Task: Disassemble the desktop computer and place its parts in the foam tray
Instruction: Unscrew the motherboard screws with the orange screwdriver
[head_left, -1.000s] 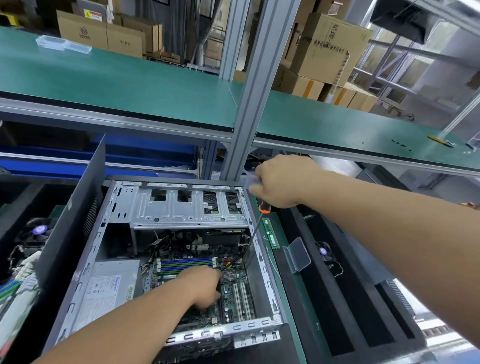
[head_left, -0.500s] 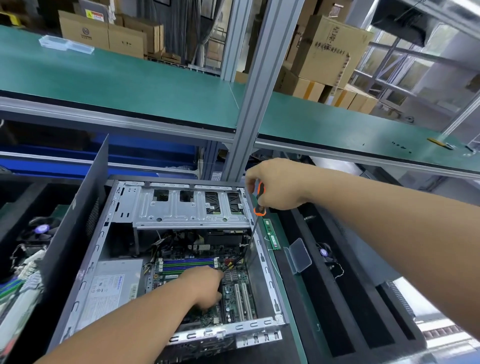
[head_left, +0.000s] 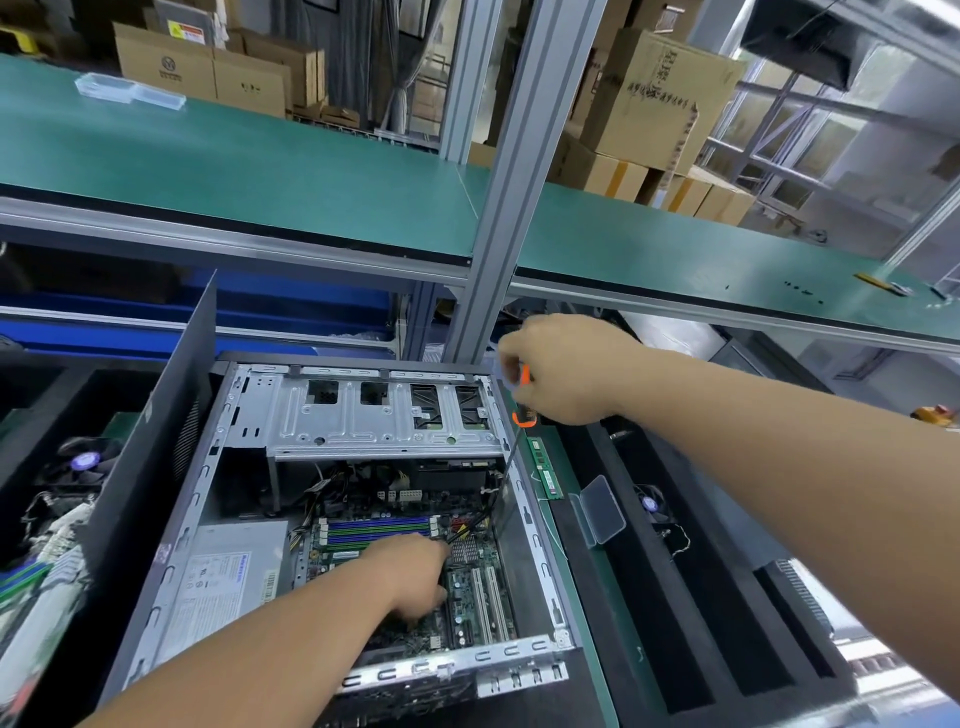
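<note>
- The left hand (head_left: 415, 577), at about 6 o'clock in the view, reaches into the open computer case (head_left: 363, 519) and rests on the motherboard (head_left: 467, 582). Its fingertips are hidden against the board, so I cannot tell whether they pinch anything. If it leans hard, it could flex the board or bend the slots beside it.
- Just past that hand, thin cables (head_left: 467, 525) cross the board near the screwdriver's tip. A slip of the tip could nick them or scratch the components beneath.
- The screwdriver (head_left: 521, 400) runs from the board up toward 1 o'clock, its orange handle clenched in the right hand (head_left: 561, 374) above the case's right wall. The shaft is long and slanted; held off-axis, it may cam out and strip the screw head, and a freed screw could drop among the parts.
- On the bench at about 3 o'clock of the case, a memory stick (head_left: 544, 467) and a clear plastic box (head_left: 600, 512) lie close under the right forearm, which could sweep them away.
- Further toward 3 o'clock sits the black foam tray (head_left: 701, 597), a fan (head_left: 649, 504) already in it.
</note>
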